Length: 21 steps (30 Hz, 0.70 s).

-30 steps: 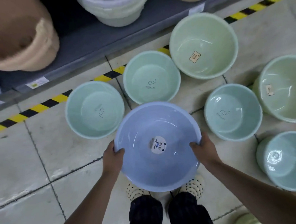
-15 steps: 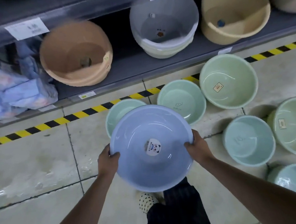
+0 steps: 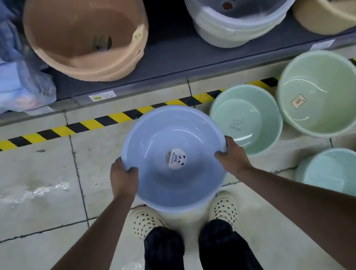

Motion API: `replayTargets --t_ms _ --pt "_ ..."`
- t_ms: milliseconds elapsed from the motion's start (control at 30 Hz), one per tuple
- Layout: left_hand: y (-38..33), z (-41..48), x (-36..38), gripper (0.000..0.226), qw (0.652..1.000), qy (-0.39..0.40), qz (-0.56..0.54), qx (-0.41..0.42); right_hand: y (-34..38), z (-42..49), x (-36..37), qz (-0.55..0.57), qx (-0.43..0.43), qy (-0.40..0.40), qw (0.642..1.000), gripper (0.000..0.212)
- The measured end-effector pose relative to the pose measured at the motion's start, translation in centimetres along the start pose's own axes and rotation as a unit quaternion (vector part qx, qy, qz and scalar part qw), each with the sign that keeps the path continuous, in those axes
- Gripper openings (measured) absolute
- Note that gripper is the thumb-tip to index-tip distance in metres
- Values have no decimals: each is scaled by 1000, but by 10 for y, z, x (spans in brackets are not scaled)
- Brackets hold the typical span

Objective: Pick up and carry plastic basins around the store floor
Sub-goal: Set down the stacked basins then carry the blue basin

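Note:
I hold a light blue plastic basin (image 3: 152,136) with a panda sticker in its bottom, level in front of me above my feet. My left hand (image 3: 123,176) grips its left rim and my right hand (image 3: 231,154) grips its right rim, thumbs over the edge. On the floor to the right sit a mint green basin (image 3: 245,119), a larger pale green basin (image 3: 319,93) with a label inside, and a light teal basin (image 3: 340,174) at the right edge.
A low grey shelf (image 3: 168,68) runs along the top, holding a tan tub (image 3: 86,36), stacked white tubs (image 3: 240,14), a beige tub (image 3: 332,4) and bagged goods (image 3: 7,83). Yellow-black hazard tape (image 3: 88,124) marks the tiled floor before it.
I have stepped left along the shelf with the blue basin still held in both hands. The floor basins have slid toward the right of the view; one is no longer visible.

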<state>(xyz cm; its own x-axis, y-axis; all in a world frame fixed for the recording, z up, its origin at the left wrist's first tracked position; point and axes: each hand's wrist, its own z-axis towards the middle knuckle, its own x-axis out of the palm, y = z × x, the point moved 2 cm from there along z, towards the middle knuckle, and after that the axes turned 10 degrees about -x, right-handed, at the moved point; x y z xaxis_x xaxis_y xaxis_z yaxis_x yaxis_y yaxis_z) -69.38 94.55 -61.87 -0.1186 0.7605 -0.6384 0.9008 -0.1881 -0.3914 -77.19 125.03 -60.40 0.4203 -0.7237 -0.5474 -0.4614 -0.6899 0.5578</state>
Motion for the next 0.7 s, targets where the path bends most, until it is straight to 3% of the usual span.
replayTargets --t_ms 67,233,467,700 --pt "2 23 10 23 1000 -16 -8 -1 -2 18 15 -6 -3 -6 1000 46" --pt "0 67 25 10 1000 -7 20 10 -18 56 50 -29 5 -15 999 42" --pt "23 107 50 40 1000 1 -16 8 -49 79 91 -74 38 -41 996 31" --pt "41 136 71 45 999 14 -48 8 -70 96 120 -25 27 -63 997 36"
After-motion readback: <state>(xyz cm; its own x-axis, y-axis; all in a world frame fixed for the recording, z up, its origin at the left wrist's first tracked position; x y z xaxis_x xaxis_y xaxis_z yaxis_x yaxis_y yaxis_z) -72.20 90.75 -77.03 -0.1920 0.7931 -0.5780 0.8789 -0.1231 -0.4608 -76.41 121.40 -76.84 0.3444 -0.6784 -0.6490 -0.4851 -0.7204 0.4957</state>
